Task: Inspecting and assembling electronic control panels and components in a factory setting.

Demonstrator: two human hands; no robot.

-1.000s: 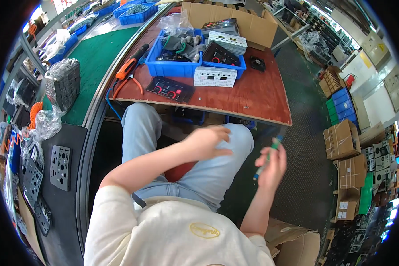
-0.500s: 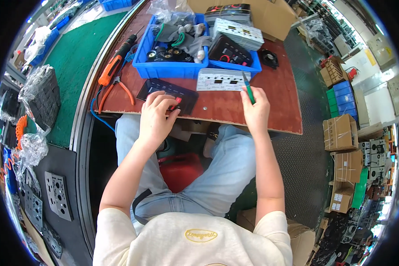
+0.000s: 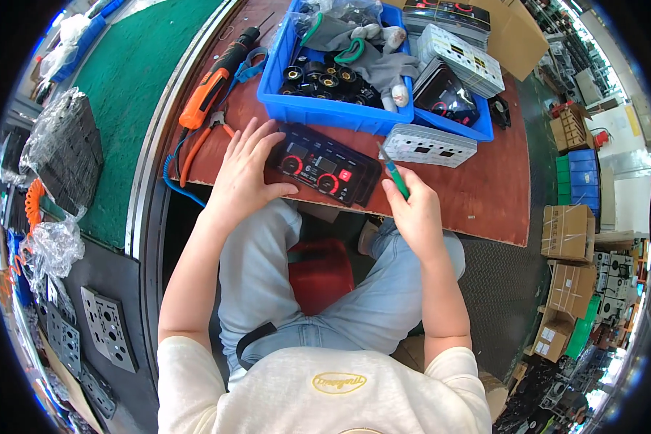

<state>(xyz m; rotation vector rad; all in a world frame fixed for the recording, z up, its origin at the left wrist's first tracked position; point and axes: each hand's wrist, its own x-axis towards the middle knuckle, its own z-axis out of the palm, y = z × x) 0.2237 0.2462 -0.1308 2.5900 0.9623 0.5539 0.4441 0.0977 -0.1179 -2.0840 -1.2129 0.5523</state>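
Note:
On the front of the table lies a black printed panel [image 3: 318, 165] with red rings, small windows and a red square. My left hand [image 3: 244, 172] is at its left end, fingers stretched out and apart, thumb along the near edge. Whether the fingertips touch the panel is hard to tell. Just off the panel's right end, my right hand [image 3: 417, 210] is closed round a slim green-handled tool [image 3: 397, 179] with a thin pointed metal tip, directed up and left. Behind the tip lies a stack of white panels [image 3: 428, 147] with dark windows.
A blue bin [image 3: 333, 114] at the back holds gloves [image 3: 383, 69] and black round parts. Beside it, another blue bin [image 3: 477, 130] carries stacked panels. Orange-handled pliers [image 3: 208, 137] and an orange power screwdriver [image 3: 210, 94] with a blue cord lie left. A small black fan [image 3: 499, 112] sits right.
My left hand has opened from its bent grip over the panel and shifted to the left end, uncovering the printed face. My right hand still holds the green-handled tool, now closer to the panel.

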